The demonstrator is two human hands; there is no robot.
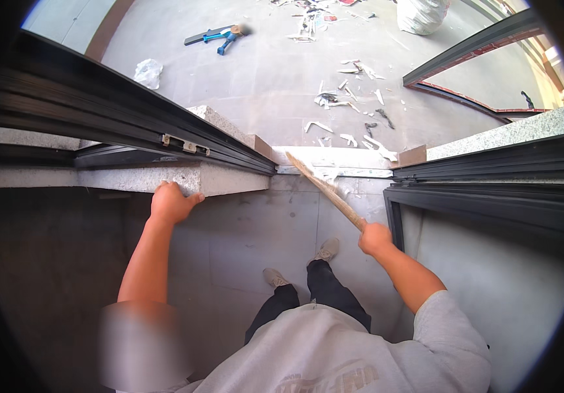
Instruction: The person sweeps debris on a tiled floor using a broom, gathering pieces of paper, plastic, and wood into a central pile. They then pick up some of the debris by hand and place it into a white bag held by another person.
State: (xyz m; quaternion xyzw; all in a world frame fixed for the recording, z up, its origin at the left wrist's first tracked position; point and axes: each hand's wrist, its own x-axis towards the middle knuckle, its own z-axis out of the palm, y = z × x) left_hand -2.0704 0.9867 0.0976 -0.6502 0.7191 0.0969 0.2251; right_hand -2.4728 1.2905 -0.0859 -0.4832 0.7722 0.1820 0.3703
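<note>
My left hand [172,203] is closed over the front edge of a speckled stone sill [229,180], its thumb pointing right along the edge. In my right hand [375,238] I grip the near end of a long wooden stick [324,188]. The stick slants away to the left, and its narrow far end is over the pale threshold [347,157] of the doorway. White scraps [326,173] lie on the threshold beside the stick. Above my left hand a black metal window frame [131,111] runs along the sill.
Another black frame [485,196] stands at the right, with an open sash [472,52] beyond it. Broken white strips [354,85] litter the far floor. A blue-handled tool [226,42], a crumpled plastic bag [148,73] and a full white sack [421,16] are there too.
</note>
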